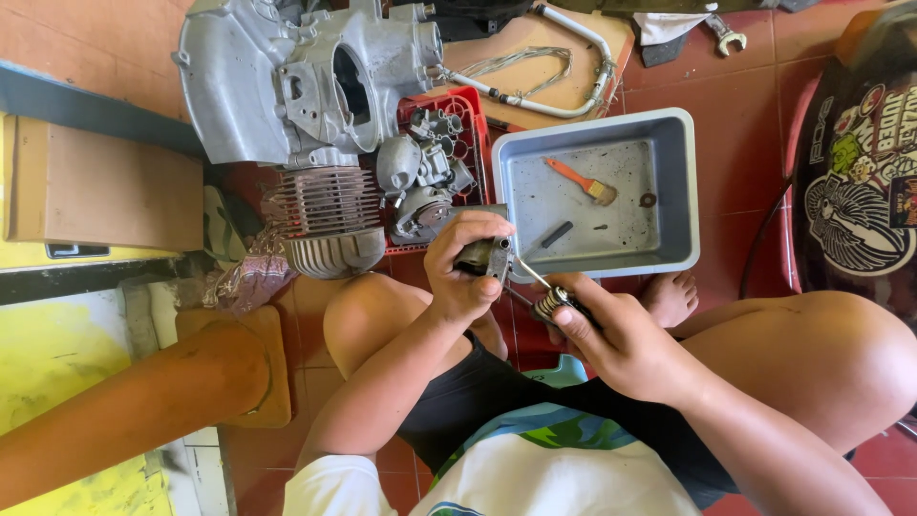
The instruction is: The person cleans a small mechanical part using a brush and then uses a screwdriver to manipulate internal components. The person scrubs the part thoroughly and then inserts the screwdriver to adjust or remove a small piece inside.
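small metal part gripped in left hand, screwdriver applied by right

the left hand (465, 268) is wrapped around a small grey metal part (485, 256). fingers (478, 229) are curled over its top and the thumb is pressed from below, so most of the part is hidden; only its right end face is seen past the fingertips. the part is held just off the near-left corner of the grey plastic tray (683, 182), above the knees.

the right hand (621, 339) is closed on a screwdriver (549, 298). the dark ribbed handle is pinched between thumb and forefinger, the remaining fingers folded in behind. the thin shaft is angled up-left and its tip is met at the exposed end of the part. whether the tip is seated in a screw cannot be told.

in the tray an orange-handled brush (581, 181), a short dark rod (556, 234) and a small ring (649, 200) are lying apart on the dirty bottom. a red crate (475, 113) with carburettor-like pieces is set just left of the tray. a finned cylinder (327, 220) and a large aluminium engine casing (296, 76) are placed beyond it on the red tile floor.
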